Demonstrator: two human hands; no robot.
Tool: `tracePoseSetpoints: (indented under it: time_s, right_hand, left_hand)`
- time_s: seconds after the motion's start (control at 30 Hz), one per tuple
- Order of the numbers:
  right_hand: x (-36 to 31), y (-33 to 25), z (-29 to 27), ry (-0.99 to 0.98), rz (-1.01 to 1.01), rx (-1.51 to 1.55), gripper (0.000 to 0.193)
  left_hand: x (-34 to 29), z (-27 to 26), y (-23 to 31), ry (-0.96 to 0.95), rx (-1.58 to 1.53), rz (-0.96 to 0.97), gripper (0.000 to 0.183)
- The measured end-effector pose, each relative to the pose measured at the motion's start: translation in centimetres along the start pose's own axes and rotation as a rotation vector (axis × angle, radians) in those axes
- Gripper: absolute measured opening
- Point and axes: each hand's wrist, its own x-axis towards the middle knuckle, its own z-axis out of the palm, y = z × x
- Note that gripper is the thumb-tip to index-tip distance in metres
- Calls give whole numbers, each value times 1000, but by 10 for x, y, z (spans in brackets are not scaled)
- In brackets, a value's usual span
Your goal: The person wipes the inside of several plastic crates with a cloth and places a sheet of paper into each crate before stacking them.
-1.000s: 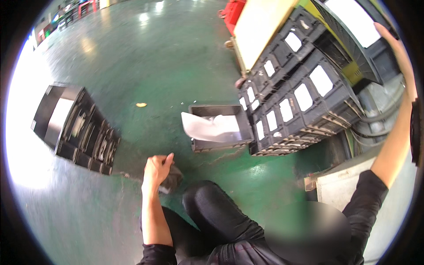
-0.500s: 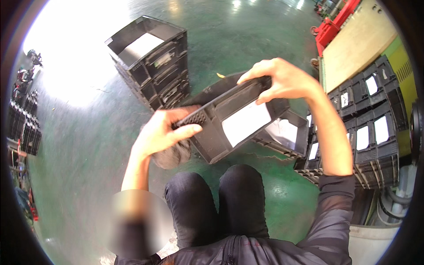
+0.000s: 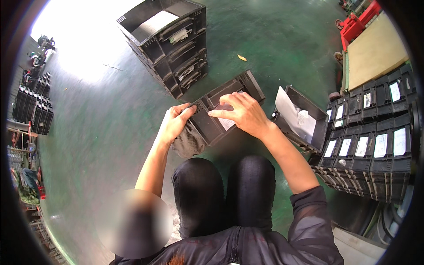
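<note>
A black plastic crate (image 3: 205, 130) is tilted in front of my knees, one side turned up toward me. My left hand (image 3: 173, 123) is closed on its left corner, thumb over the rim. Beneath that hand a bunched grey cloth (image 3: 189, 140) shows beside the crate; whether the hand also holds it cannot be told. My right hand (image 3: 245, 114) lies over a white paper label (image 3: 227, 123) on the crate's upturned side. Its fingers are bent, with thumb and forefinger close together at the label. What they pinch is hidden.
A stack of black crates (image 3: 176, 57) rises at the far left of my hands, papers in the top one. Right of the held crate stands an open black crate (image 3: 304, 128) with white sheets. Rows of labelled black crates (image 3: 366, 154) fill the right side, near a red cart (image 3: 353, 31).
The crate has come down lower and away from me. My right hand has left its far rim and come over the label. My left hand keeps its hold; the view has shifted.
</note>
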Motion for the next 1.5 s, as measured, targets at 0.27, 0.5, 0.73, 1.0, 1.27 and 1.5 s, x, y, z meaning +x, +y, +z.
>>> tracePoseSetpoints:
  time_s: [0.27,0.5,0.73,1.0,1.27,1.5]
  right_hand:
    - [4,11,14,0,-182,-54,30]
    - [19,11,10,-158,-320,-138,9]
    - [-3,20,4,-217,-322,-146,14]
    - [-36,21,-29,-195,-260,-227,13]
    - [-37,23,-35,3,556,110,18]
    - [-32,23,-10,-35,501,-2,26]
  left_hand:
    - [12,-26,1,-63,78,-21,23]
    - [15,-27,12,-130,174,-19,21]
    - [18,-25,-7,-52,214,-48,26]
    - [29,-18,-23,-47,257,-15,37]
    - [28,-13,-23,-8,255,33,24]
    - [23,-15,-25,-76,211,-6,33]
